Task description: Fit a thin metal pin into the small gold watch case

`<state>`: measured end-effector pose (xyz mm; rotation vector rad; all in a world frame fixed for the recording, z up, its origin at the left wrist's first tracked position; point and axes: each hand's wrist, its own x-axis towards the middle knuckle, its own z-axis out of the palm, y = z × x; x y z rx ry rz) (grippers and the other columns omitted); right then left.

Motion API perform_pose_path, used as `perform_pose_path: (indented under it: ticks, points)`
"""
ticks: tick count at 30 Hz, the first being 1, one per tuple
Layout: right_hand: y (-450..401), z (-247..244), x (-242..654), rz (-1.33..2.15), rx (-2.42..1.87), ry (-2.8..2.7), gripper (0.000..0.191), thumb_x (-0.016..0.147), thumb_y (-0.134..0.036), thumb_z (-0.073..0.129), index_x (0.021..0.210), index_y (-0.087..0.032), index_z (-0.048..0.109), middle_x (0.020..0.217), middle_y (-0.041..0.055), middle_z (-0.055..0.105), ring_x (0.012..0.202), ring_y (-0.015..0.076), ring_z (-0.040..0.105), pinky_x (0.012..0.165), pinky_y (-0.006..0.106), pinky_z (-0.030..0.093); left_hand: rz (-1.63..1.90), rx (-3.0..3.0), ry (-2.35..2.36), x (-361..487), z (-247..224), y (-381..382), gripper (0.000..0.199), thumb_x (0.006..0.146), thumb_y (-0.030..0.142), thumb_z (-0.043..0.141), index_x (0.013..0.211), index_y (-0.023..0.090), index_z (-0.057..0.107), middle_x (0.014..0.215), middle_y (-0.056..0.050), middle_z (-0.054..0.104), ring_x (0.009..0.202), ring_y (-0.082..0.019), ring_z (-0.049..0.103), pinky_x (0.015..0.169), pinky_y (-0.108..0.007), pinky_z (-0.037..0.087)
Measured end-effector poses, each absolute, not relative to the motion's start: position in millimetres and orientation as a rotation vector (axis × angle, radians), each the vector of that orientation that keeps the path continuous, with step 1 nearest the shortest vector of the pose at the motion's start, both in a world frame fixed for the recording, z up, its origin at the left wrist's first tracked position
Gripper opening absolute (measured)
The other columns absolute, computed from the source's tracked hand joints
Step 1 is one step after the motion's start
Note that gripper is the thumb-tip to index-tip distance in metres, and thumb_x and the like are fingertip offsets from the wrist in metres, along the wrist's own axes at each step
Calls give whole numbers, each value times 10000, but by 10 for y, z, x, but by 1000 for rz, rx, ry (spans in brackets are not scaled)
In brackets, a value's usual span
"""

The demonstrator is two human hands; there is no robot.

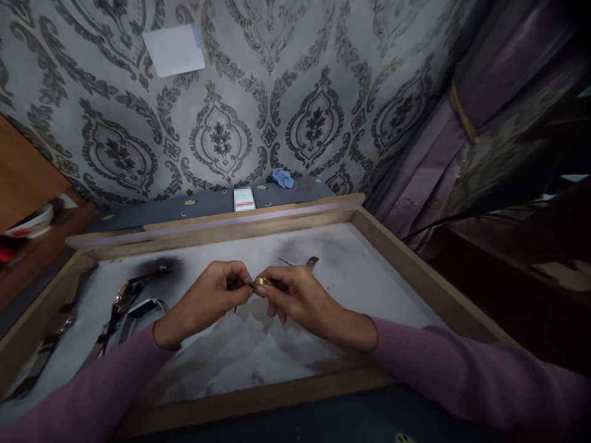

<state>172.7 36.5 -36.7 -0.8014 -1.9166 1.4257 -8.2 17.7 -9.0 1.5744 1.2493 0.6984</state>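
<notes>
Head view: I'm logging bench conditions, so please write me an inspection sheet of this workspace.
Surface: wooden-framed tray, white inside with dark smudges.
Job's things: gold-coloured piece at the fingertips; small flat piece behind the right hand.
Clutter: watches with dark straps at left; beyond the tray, phone-like rectangle and crumpled blue item.
Hands: right pinches the gold-coloured piece; left hand meets its left edge, grip too small to tell.
Cables: thin dark line at right, too dim to identify.
Surroundings: patterned wall with white paper; tied purple curtain at right.
</notes>
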Motion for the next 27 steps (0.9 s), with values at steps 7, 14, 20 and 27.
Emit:
perform_pose_path:
  ticks: [7,14,20,27]
  points:
    - [362,-447,1738,960,-713,-2200,207,894,-127,485,711,-131,582,592,-15,542,498,73,501,489,196,365,601,1725,1292,-68,-85,161,100,712,229,527,642,159,535,537,69,407,520,-81,335,481,-220,245]
    - [361,-411,1747,942,-724,-2245,232,898,-122,486,684,-133,575,564,-15,537,519,89,511,519,214,371,577,1812,1312,-69,-103,160,80,712,195,512,641,167,537,547,63,424,524,-84,355,484,-212,257]
    - [363,-313,1759,1400,-828,-2029,165,894,-187,528,786,-117,630,515,-36,537,401,62,465,404,167,350,596,1673,1265,-67,-87,164,111,721,259,556,679,157,554,557,59,446,521,-82,357,485,-213,262]
    - [381,-272,1756,1655,-832,-1854,139,879,-204,551,810,-108,625,495,-41,543,387,49,454,384,147,346,606,1600,1243,-86,-63,154,110,727,252,582,683,155,559,558,67,435,523,-74,344,485,-208,250]
